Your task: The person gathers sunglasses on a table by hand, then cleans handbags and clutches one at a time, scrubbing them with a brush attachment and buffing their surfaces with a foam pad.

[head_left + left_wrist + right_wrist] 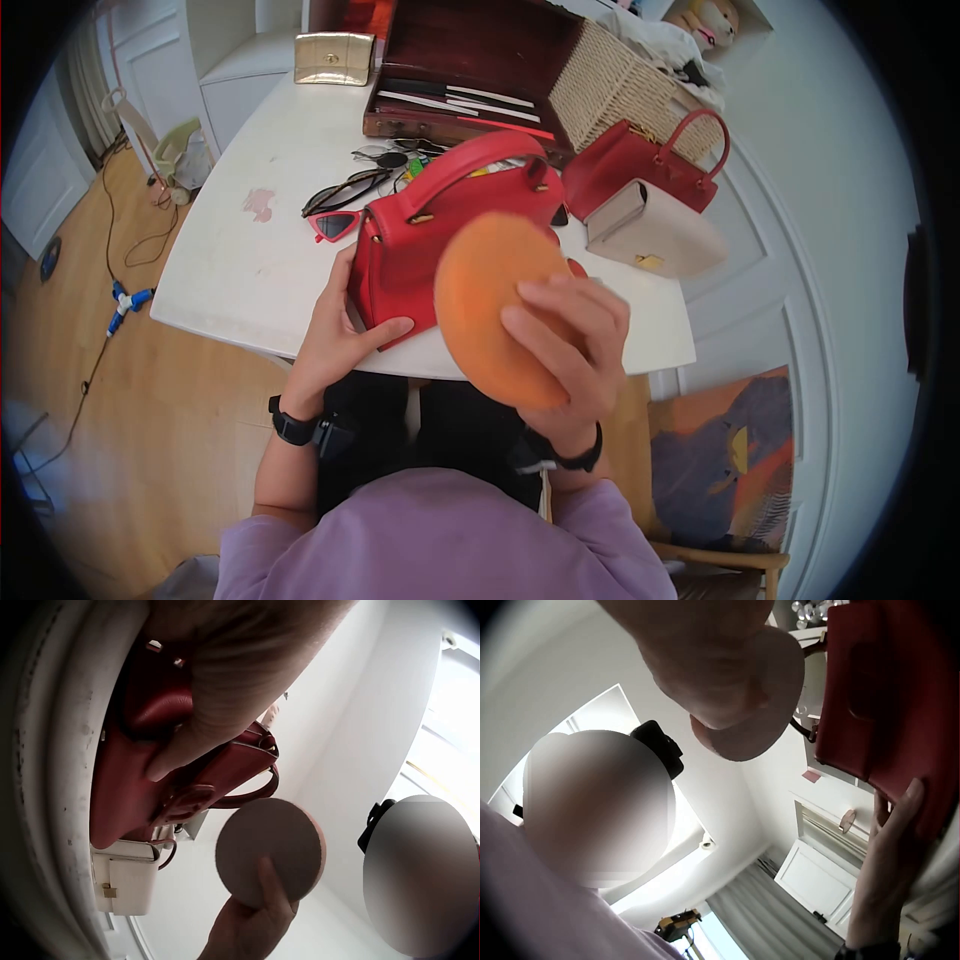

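Observation:
A red handbag (450, 235) stands upright at the table's near edge, its handle raised. My left hand (345, 335) grips its lower left corner, the thumb on the near face; the left wrist view shows that thumb on the red leather of the bag (124, 787). In my right hand (575, 350) is a round orange pad (490, 300), held up before the bag's right part and apart from it, with thumb and fingers around it. The left wrist view shows the flat face of the pad (262, 851) and a finger of the right hand (251, 926) across it.
Sunglasses (345, 190) lie behind the bag on the white table (230, 270). Farther back are a gold purse (334, 59), an open dark red case (480, 45) and a woven basket (620, 85). A cream bag (650, 235) and another red handbag (620, 165) stand to the right.

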Demonstrator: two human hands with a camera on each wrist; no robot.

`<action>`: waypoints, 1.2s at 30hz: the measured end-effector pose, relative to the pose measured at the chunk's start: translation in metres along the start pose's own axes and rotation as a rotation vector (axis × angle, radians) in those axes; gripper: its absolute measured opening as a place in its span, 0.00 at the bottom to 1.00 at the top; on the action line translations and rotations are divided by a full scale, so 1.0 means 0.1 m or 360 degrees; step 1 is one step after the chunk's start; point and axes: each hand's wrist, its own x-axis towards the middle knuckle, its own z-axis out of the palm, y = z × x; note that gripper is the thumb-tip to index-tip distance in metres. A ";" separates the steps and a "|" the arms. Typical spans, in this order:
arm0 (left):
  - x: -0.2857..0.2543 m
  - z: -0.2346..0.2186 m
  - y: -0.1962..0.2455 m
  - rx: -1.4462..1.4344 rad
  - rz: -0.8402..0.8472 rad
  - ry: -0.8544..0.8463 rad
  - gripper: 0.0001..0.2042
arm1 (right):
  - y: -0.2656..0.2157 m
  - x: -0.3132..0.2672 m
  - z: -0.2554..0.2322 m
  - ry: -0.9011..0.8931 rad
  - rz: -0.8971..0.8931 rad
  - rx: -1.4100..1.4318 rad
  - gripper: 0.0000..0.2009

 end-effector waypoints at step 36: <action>0.03 0.07 0.05 -0.0171 -0.0200 0.0091 0.38 | 0.36 -0.58 0.46 0.0092 0.0475 -0.0134 0.25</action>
